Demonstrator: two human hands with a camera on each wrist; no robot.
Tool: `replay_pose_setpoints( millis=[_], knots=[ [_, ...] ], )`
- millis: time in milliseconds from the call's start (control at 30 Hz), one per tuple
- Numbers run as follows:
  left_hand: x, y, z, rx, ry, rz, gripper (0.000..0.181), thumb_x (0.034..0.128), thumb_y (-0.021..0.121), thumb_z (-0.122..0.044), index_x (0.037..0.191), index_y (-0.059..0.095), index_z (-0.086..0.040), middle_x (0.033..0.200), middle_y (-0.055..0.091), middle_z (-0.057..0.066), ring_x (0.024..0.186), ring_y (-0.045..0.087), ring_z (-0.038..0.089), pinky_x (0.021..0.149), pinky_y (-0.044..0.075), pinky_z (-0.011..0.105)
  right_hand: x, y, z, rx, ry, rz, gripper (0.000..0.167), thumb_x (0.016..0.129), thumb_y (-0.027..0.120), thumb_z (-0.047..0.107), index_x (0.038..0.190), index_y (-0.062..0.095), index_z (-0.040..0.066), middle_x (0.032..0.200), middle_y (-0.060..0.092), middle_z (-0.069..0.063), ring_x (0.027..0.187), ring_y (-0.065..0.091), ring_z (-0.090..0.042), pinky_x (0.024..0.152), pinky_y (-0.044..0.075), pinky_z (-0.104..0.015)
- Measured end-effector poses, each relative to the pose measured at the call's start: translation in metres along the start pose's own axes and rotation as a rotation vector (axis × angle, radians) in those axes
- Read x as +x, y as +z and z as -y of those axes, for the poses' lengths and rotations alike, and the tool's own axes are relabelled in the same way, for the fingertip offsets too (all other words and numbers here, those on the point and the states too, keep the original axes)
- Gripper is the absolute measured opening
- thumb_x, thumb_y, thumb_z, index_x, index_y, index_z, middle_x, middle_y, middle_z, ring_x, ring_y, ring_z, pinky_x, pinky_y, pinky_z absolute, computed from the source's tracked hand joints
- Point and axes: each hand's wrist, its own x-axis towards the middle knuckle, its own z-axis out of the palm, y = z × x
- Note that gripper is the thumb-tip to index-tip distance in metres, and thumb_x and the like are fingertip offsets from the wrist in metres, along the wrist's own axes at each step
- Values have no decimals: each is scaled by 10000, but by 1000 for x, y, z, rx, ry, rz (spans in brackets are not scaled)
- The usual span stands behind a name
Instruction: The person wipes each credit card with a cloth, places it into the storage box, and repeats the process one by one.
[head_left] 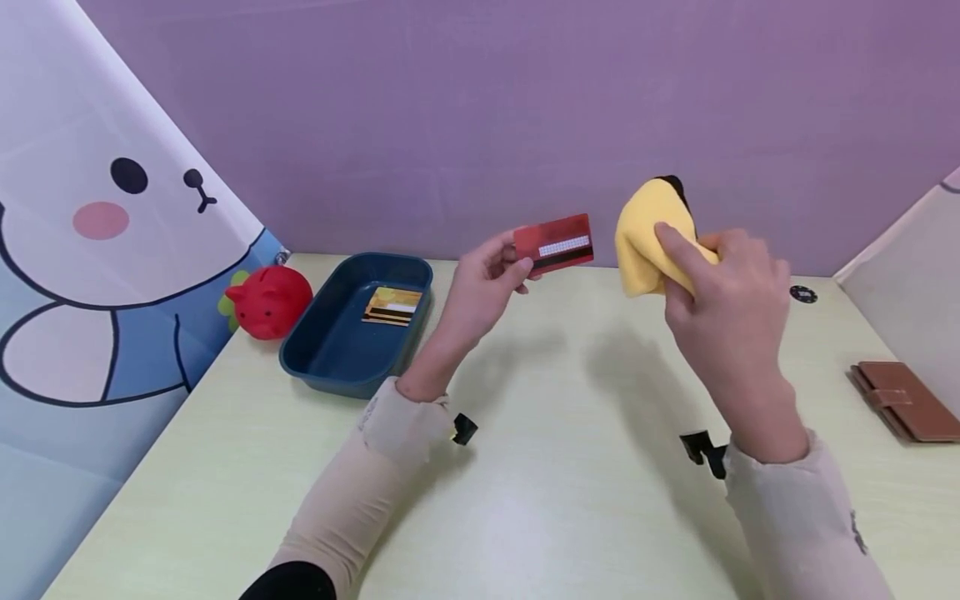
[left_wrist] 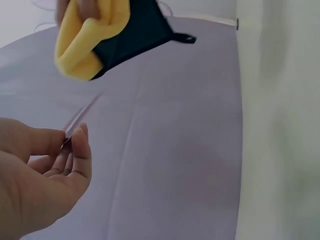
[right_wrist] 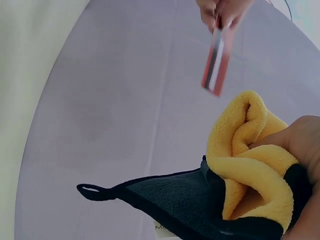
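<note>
Between thumb and fingers, my left hand (head_left: 482, 287) pinches a red bank card (head_left: 553, 243) by its left end, its back with a black stripe and white strip facing me. My right hand (head_left: 731, 312) grips a bunched cloth (head_left: 651, 233), yellow on one side and dark on the other. A dark corner with a hanging loop (right_wrist: 95, 192) sticks out of the cloth in the right wrist view. Card and cloth are both in the air above the table, a short gap apart. In the left wrist view the card (left_wrist: 82, 114) appears nearly edge-on.
A dark blue tray (head_left: 330, 379) at the left holds gold cards (head_left: 392, 306). Beside it sits a red piggy bank (head_left: 272, 302). To the right lie a brown wallet (head_left: 911, 400) and a round black chip (head_left: 803, 294). A purple backdrop (head_left: 480, 125) rises behind the table.
</note>
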Motion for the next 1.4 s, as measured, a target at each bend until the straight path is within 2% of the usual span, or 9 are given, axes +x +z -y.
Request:
replay_pose_setpoints(
  millis=[167,333,433,533,633,833,1133,1300,1400],
  knots=[
    [-5,12,3,19,27,0,514,959,649,-31,1440,493,-124,975,700,171,774,666,188,731,578,282,-4,7,11,-8,-51,-13,424,852,600,-3,1199,718,210,970,634,-273,823,555,-471,606,322,-546],
    [-10,21,5,37,41,41,429,969,640,-47,1370,496,-103,1020,734,143,794,683,180,720,576,273,-9,15,18,-14,-71,34,458,827,642,-19,1211,712,221,971,629,-256,805,551,-455,605,334,-531],
    [-12,24,5,12,43,78,413,970,636,-41,1359,505,-91,1053,741,166,823,701,207,668,542,257,-12,19,20,-21,-72,72,471,823,653,-28,1222,704,217,976,624,-248,815,558,-446,613,356,-528],
    [-13,26,6,-19,31,97,407,967,639,-37,1352,511,-75,1060,738,202,863,718,260,608,475,238,-14,24,22,-23,-75,84,463,815,668,-33,1209,701,209,974,624,-243,823,570,-437,622,377,-528],
    [-13,27,6,-34,2,94,393,963,647,-43,1336,530,-86,1046,743,195,873,727,261,587,424,226,-17,27,24,-33,-86,87,445,821,673,-28,1200,698,204,967,623,-240,816,578,-431,632,394,-532],
    [-11,24,2,-68,-41,102,390,956,652,-31,1323,543,-106,1045,745,168,875,748,194,624,417,242,-17,29,21,-46,-61,93,454,829,680,-20,1217,699,215,973,629,-238,820,584,-428,637,406,-537],
    [-8,8,-8,-74,-63,70,395,964,647,-48,1342,562,-123,1048,725,209,849,711,266,656,457,263,-11,26,0,-37,30,31,450,853,587,-13,1219,721,212,964,630,-257,796,556,-448,620,344,-544],
    [-5,-1,-12,-112,-53,33,411,964,640,-33,1358,554,-112,1061,721,216,847,727,268,648,455,256,-9,22,-9,-43,73,20,456,853,563,-7,1226,717,207,972,622,-267,805,541,-457,625,313,-537],
    [-4,-2,-11,-99,-37,4,409,962,639,-20,1354,557,-103,1050,721,223,801,714,195,635,450,251,-8,19,-7,-16,69,17,451,854,572,-5,1225,717,205,981,617,-271,835,539,-464,634,304,-537]
  ],
)
